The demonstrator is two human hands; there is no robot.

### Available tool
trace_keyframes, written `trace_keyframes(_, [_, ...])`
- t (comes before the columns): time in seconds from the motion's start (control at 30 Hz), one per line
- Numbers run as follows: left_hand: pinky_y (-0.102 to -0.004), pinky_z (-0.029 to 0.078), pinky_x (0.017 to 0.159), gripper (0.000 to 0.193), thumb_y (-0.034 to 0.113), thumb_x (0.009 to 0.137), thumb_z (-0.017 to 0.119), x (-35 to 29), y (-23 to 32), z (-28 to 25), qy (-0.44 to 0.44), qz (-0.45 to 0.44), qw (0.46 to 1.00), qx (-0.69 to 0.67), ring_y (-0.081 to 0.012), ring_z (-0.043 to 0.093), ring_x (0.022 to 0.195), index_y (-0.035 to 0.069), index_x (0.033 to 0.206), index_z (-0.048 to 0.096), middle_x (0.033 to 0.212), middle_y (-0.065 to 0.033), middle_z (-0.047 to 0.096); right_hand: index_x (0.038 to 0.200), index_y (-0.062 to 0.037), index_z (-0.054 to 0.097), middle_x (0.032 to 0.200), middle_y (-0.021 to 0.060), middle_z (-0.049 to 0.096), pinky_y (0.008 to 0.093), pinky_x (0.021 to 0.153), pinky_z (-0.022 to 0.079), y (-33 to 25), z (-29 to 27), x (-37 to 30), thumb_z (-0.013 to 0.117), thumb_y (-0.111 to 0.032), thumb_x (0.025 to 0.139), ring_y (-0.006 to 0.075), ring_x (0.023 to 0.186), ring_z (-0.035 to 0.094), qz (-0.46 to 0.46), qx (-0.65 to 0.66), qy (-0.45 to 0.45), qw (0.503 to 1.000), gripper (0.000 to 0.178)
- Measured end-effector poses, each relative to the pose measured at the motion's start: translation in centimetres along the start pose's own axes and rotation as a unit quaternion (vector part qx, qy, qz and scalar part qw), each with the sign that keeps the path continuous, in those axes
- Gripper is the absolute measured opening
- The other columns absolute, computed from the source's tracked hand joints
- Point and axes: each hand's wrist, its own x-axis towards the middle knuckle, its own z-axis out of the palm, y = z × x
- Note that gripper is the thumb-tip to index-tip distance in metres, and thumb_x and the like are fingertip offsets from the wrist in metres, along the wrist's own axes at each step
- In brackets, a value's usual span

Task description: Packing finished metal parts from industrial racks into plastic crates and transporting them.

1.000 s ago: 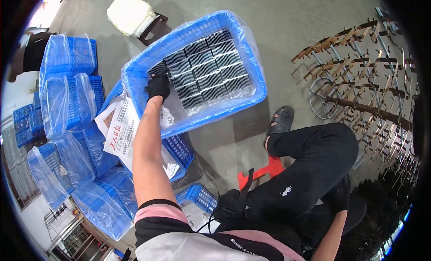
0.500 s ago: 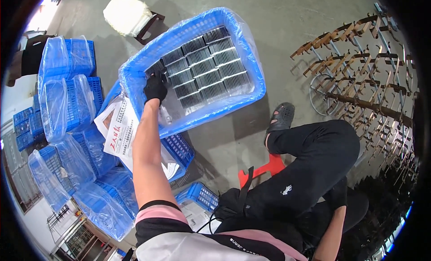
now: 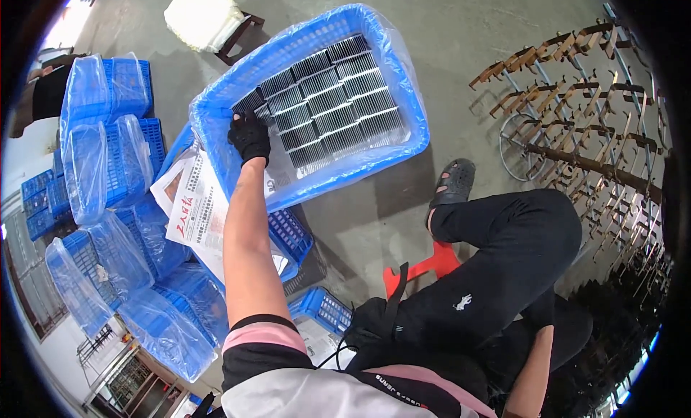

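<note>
My left hand (image 3: 250, 137), in a black glove with bare fingertips, reaches into a large blue crate (image 3: 327, 193) lined with clear plastic. Its bent fingers are closed at the near edge of a finned metal heat sink (image 3: 249, 101) at the left end of the block; the glove partly hides their grip. Several dark finned heat sinks (image 3: 331, 108) lie in rows to its right, on the lining. My right hand (image 3: 538, 311), also black-gloved, rests by my bent leg at lower right, its fingers hidden.
Plastic-covered blue crates (image 3: 108, 159) stand stacked at left. Newspaper sheets (image 3: 198, 202) lie over a crate under the large one. A cream-covered stool (image 3: 201, 19) stands at the back. Racks with metal hooks (image 3: 583, 94) fill the right. A red stool (image 3: 432, 263) is beneath me.
My left hand has drawn back slightly toward me and its fingers are more bent, uncovering more of the left-end heat sink. My right hand has barely moved.
</note>
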Motion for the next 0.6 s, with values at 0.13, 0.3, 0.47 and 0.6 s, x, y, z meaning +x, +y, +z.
trace_keyframes(0.13, [-0.0504,0.05,0.076,0.04,0.02,0.075,0.067,-3.6,-2.4,1.8,-0.196,0.013,0.979,-0.057,-0.0383,0.06,0.096,0.01,0.111,0.052,0.102,-0.0201,0.06,0.122,0.0037,0.049,0.125,0.0176,0.054,0.0402,0.097,0.04,1.9,-0.1,-0.4,0.066,-0.023,0.084,0.0331,0.115,0.051,0.008,-0.038,-0.01,0.999,0.05])
trace_keyframes(0.3, [-0.0452,0.052,0.081,0.037,0.028,0.076,0.068,-6.0,-0.7,5.9,-0.404,0.038,0.913,-0.029,-0.0366,0.063,0.095,0.005,0.104,0.058,0.108,-0.0183,0.06,0.123,0.0033,0.049,0.126,0.0177,0.053,0.0407,0.098,0.039,5.1,-0.8,-0.7,0.069,-0.026,0.081,0.0336,0.116,0.049,0.047,-0.033,-0.013,0.998,0.054])
trace_keyframes(0.47, [-0.0428,0.05,0.085,0.058,0.037,0.062,0.08,-7.7,-7.6,14.0,-0.443,-0.138,0.843,-0.272,-0.0373,0.06,0.101,0.003,0.104,0.059,0.11,-0.0159,0.06,0.125,0.0032,0.047,0.127,0.0183,0.052,0.0412,0.099,0.038,4.3,0.4,-0.2,0.068,-0.025,0.082,0.0332,0.118,0.049,-0.139,-0.243,-0.042,0.959,0.055])
trace_keyframes(0.6, [-0.0459,0.05,0.064,0.036,0.036,0.083,0.062,-11.0,0.6,20.3,-0.468,0.079,0.828,-0.298,-0.0309,0.061,0.075,0.012,0.109,0.054,0.096,-0.0113,0.063,0.126,0.0018,0.047,0.128,0.0189,0.052,0.0408,0.1,0.038,-2.9,0.0,-2.2,0.069,-0.025,0.082,0.0339,0.119,0.048,0.088,-0.013,0.037,0.995,0.056])
